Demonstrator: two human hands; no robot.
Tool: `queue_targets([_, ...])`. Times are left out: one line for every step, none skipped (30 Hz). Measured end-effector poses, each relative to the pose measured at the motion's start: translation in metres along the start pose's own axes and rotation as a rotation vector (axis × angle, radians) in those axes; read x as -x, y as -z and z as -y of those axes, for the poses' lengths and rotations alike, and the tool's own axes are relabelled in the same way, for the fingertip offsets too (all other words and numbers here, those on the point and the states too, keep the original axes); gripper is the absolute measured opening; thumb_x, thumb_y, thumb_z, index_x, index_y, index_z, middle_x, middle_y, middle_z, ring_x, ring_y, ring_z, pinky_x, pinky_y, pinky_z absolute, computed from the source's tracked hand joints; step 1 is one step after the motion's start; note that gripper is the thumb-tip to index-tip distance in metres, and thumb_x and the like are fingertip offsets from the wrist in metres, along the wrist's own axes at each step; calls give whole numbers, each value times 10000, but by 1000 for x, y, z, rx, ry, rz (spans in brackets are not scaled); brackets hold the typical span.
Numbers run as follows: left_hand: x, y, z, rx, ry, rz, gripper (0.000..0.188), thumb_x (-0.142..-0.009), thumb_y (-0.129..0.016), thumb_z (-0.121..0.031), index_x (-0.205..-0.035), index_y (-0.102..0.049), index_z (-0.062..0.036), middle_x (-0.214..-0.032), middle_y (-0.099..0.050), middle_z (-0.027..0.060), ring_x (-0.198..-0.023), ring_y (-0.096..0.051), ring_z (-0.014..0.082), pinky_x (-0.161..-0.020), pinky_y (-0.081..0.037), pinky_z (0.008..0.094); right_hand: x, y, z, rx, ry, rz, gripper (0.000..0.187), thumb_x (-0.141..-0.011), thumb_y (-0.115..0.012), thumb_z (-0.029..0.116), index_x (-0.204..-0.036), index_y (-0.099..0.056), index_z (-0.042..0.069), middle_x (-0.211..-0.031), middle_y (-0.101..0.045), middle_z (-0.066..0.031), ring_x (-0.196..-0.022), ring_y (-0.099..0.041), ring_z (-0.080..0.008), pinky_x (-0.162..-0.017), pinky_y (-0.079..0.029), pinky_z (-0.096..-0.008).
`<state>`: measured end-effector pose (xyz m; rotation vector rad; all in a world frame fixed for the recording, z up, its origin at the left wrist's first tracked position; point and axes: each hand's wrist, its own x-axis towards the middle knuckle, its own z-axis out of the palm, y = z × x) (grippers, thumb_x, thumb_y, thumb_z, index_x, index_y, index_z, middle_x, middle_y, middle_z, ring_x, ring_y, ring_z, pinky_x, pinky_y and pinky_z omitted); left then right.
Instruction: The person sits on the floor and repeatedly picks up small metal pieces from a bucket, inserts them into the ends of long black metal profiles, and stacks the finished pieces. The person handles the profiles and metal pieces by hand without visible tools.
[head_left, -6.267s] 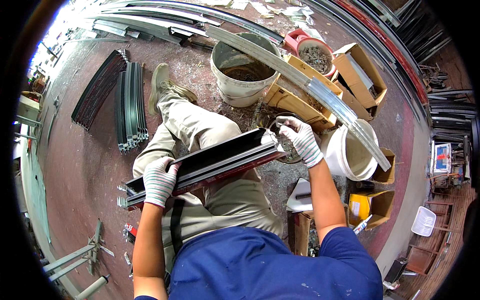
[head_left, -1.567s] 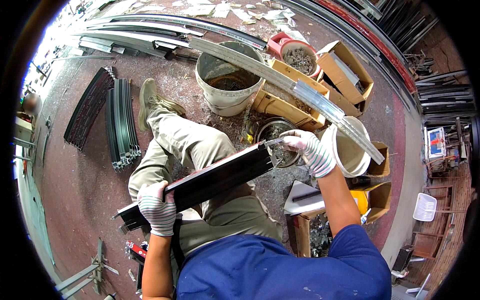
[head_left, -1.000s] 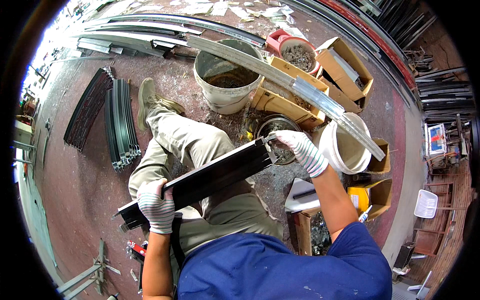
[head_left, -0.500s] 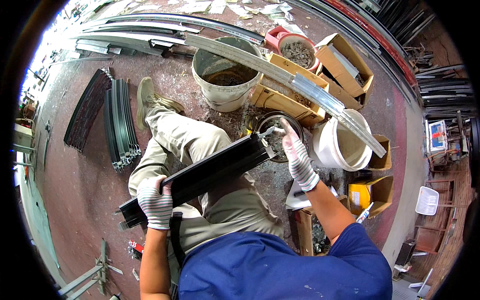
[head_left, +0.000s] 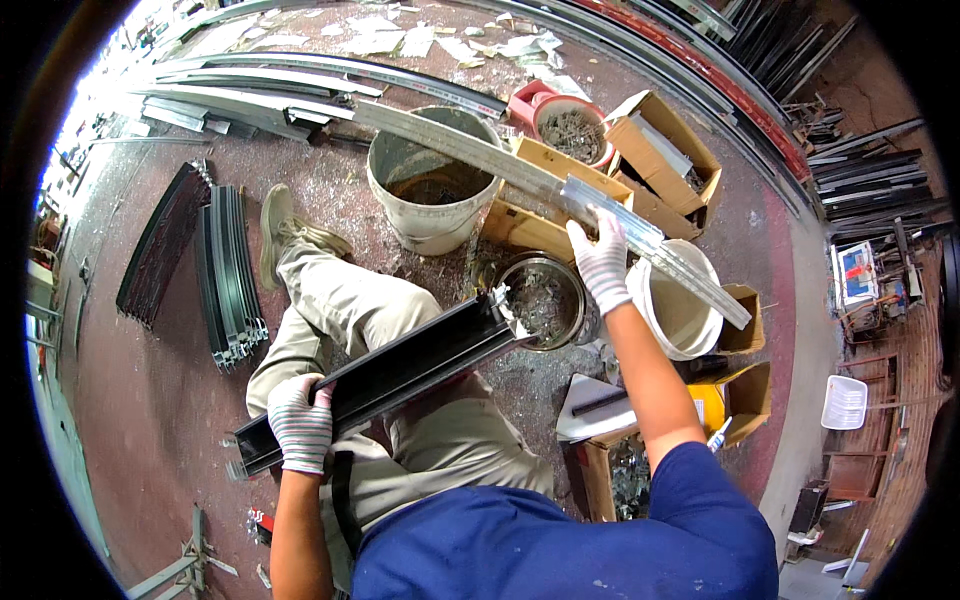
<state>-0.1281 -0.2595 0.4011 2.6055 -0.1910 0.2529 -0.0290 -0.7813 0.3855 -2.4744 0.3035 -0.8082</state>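
Wearing a striped glove, my left hand (head_left: 299,425) is wrapped round the lower left end of a long black metal profile (head_left: 415,372). It lies slanted across my lap, with light-coloured end fittings (head_left: 505,308) at its far right end. My right hand (head_left: 605,265), also gloved, is raised off the profile with thumb and fingers apart. Its fingertips are beside a shiny channel strip (head_left: 655,252) on a long grey metal bar (head_left: 430,132); whether they touch it I cannot tell. Below that hand stands a round metal tin (head_left: 583,318) with small metal parts in it.
The bar rests across a large dirty bucket (head_left: 425,225), a wooden box (head_left: 530,232) and a white bucket (head_left: 690,340). Stacked dark profiles (head_left: 230,270) lie left of my foot. A red tub (head_left: 525,104), cardboard boxes (head_left: 665,150) and a yellow box (head_left: 708,405) stand right.
My right hand has left the profile's far end and moved up and right to the channel strip. The left hand keeps its grip, and the profile has rolled slightly, showing its open channel.
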Motion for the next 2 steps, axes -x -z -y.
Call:
queue_targets([-4,0,2,33,27,38,162,-866,-820,-234,-940,-763,-103,-850,-724,134,-830,-676,361,-820,-498,474,-16,-10,-20,196,60,-33,581,-861,-847,340,-1307,-663,17,-1298,-688,-167,-1270,-607,-334,-1181,-419,-462])
queue_targets([-8,-1,1,36,26,25,162,-866,-820,-234,-940,-763,-103,-850,-724,134,-830,-676,361,-820,-498,474,-30,-19,-38,312,113,-24,600,-860,-851,381,-1343,-665,77,-1389,-654,-128,-1334,-566,-317,-1198,-402,-473])
